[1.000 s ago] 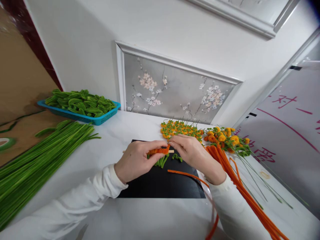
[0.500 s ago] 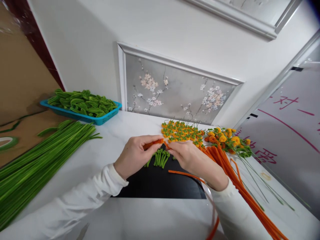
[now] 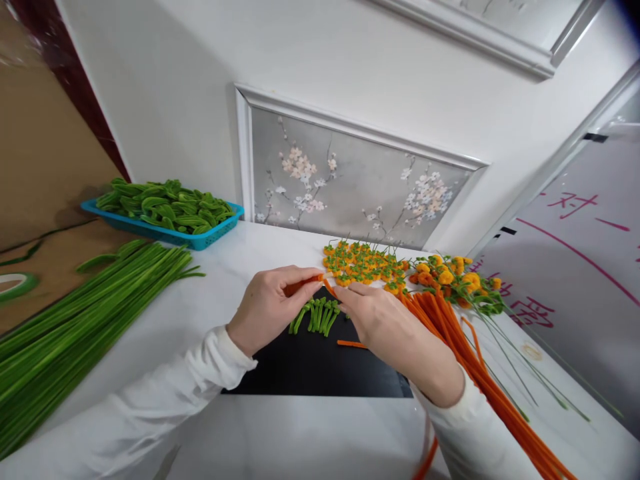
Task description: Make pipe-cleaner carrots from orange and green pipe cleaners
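Observation:
Above a black mat (image 3: 310, 373), my left hand (image 3: 265, 303) is closed around a coiled orange pipe cleaner (image 3: 329, 288). A pale stick tip (image 3: 327, 275) sticks out of the coil; the rest of it is hidden by my fingers. My right hand (image 3: 383, 320) pinches the same pipe cleaner just right of the coil, with a short stretch visible between the hands. Below them, several short green pipe-cleaner pieces (image 3: 323, 315) lie in a row on the mat. Another orange length (image 3: 351, 344) shows beside my right hand, partly covered by it.
Behind the hands lie small orange-and-green flowers (image 3: 367, 263). To the right are flowers on stems (image 3: 457, 277) and a bundle of orange pipe cleaners (image 3: 483, 380). On the left are long green pipe cleaners (image 3: 95, 327), a blue basket (image 3: 200, 241) of green leaves, and a tape roll (image 3: 17, 285).
My right hand has shifted slightly down and toward me, covering more of the orange length on the mat. My left hand stays nearly in place, still gripping the coil.

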`<state>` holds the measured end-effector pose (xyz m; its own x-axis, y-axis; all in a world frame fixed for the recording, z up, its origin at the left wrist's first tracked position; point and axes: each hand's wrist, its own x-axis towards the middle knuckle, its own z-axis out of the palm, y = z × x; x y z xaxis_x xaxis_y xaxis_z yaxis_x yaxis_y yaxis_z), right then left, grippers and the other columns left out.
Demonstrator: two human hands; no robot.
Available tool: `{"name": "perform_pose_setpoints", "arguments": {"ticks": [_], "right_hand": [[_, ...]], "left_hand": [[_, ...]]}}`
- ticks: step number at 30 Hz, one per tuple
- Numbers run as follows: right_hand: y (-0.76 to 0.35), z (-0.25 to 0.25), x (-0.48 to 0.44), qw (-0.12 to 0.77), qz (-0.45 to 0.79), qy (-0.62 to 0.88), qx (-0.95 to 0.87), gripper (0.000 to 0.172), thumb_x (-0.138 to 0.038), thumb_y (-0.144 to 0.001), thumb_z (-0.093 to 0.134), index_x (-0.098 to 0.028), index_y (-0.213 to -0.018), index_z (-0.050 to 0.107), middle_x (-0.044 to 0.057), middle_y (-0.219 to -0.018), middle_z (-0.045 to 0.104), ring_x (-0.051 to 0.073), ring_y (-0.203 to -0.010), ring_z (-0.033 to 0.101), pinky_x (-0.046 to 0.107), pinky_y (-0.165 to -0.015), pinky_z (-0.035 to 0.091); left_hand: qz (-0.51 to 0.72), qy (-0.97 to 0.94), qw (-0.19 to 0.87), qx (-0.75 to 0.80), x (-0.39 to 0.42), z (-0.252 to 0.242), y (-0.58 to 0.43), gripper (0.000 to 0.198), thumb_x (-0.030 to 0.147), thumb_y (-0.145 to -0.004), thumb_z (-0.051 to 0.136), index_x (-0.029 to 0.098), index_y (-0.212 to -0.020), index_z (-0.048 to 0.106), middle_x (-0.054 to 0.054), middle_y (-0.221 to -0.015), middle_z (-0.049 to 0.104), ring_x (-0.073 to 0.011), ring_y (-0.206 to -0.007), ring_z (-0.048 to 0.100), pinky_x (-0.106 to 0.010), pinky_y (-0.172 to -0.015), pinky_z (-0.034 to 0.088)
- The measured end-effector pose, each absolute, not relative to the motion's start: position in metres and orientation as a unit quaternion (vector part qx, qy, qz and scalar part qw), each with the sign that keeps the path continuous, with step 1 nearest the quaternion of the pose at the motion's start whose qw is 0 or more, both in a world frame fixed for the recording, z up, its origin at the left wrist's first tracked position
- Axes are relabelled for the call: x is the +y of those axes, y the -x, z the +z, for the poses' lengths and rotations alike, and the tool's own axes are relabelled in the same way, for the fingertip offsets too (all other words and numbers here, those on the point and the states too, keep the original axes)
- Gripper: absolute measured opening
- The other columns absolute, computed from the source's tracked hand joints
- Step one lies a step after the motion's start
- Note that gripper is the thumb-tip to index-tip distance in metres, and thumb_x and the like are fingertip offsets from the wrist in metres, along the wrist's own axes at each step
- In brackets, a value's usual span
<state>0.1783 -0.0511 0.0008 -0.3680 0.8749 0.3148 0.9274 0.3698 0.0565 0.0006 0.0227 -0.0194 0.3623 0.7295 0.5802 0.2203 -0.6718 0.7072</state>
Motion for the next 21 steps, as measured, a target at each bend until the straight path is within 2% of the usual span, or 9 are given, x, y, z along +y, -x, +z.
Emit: {"name": "perform_pose_setpoints", "arguments": {"ticks": [4,7,10,15,21], "right_hand": [[-0.169,0.008,-0.061,0.083,-0.14,0.588,-0.793,0.022,0.001,-0.083,0.048,-0.017,-0.09,0.057,0.005,-0.082,0.059,0.014,-0.061,0.055,0.026,-0.053,0.035],[-0.163,0.014,-0.067,0.074,-0.179,0.599,-0.777,0.02,0.001,-0.082,0.049,-0.018,-0.081,0.057,0.004,-0.078,0.057,0.014,-0.057,0.052,0.028,-0.048,0.03],[-0.16,0.018,-0.07,0.1,-0.221,0.568,-0.786,0.018,-0.003,-0.083,0.052,-0.019,-0.078,0.057,0.004,-0.076,0.057,0.015,-0.062,0.053,0.029,-0.051,0.03],[-0.163,0.02,-0.069,0.166,-0.243,0.541,-0.788,0.014,-0.01,-0.089,0.052,-0.022,-0.085,0.059,0.002,-0.081,0.057,0.015,-0.071,0.053,0.028,-0.059,0.032],[-0.172,0.015,-0.059,0.223,-0.191,0.538,-0.79,0.014,-0.017,-0.093,0.05,-0.023,-0.095,0.063,0.001,-0.083,0.059,0.014,-0.072,0.055,0.025,-0.06,0.035]], "left_hand": [[0.486,-0.764,0.275,0.323,0.022,-0.019,-0.001,0.024,0.029,-0.079,0.065,0.015,-0.096,0.073,-0.005,-0.098,0.074,-0.0198,-0.086,0.07,-0.027,-0.08,0.057],[0.484,-0.769,0.267,0.321,0.021,-0.018,-0.002,0.024,0.029,-0.08,0.064,0.016,-0.097,0.073,-0.005,-0.099,0.074,-0.0194,-0.086,0.07,-0.027,-0.08,0.057],[0.477,-0.79,0.229,0.31,0.02,-0.017,-0.001,0.021,0.028,-0.082,0.062,0.017,-0.097,0.073,-0.004,-0.097,0.074,-0.0177,-0.085,0.069,-0.025,-0.077,0.056],[0.449,-0.823,0.185,0.297,0.017,-0.015,0.001,0.02,0.026,-0.085,0.057,0.018,-0.095,0.072,-0.004,-0.09,0.073,-0.0154,-0.078,0.067,-0.022,-0.07,0.052],[0.43,-0.841,0.161,0.287,0.018,-0.018,0.001,0.018,0.026,-0.085,0.058,0.02,-0.095,0.072,-0.002,-0.087,0.073,-0.0144,-0.075,0.065,-0.023,-0.069,0.049]]}}
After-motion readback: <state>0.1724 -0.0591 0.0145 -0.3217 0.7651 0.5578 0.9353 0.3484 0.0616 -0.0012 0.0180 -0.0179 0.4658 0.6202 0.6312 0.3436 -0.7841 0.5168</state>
